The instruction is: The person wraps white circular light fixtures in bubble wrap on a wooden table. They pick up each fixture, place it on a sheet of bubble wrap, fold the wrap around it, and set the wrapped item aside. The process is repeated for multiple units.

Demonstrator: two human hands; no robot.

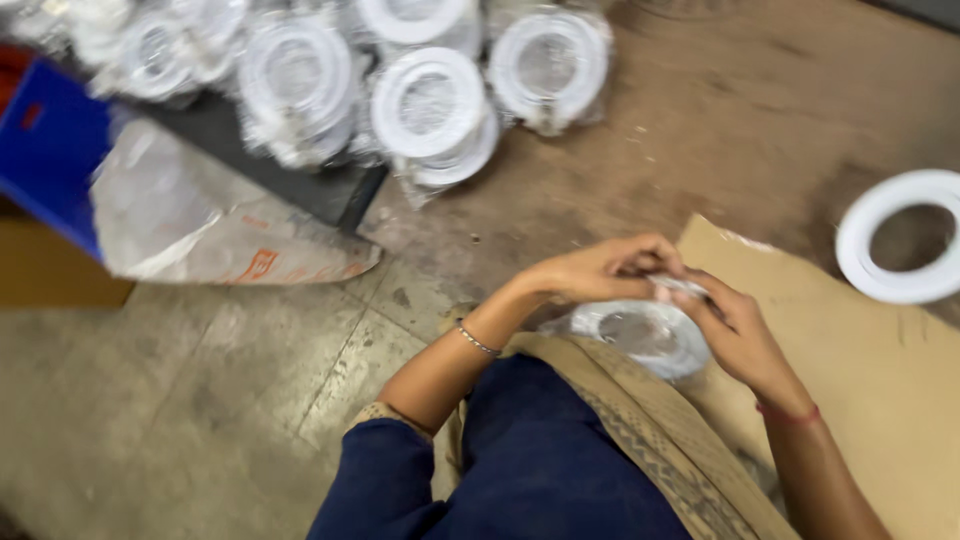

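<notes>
A white ring in a clear plastic bag (645,335) rests on my lap, just below both hands. My left hand (600,272) and my right hand (735,330) meet at the top of the bag, fingers pinched on the gathered plastic at its mouth. The picture is blurred, so the exact grip on the plastic is hard to make out. A thin bracelet circles my left wrist and a red thread my right wrist.
A heap of bagged white rings (430,105) lies on the floor ahead. One bare white ring (900,235) sits at the right, past a sheet of cardboard (880,370). A blue crate (50,150) and a crumpled plastic sack (200,220) are at the left.
</notes>
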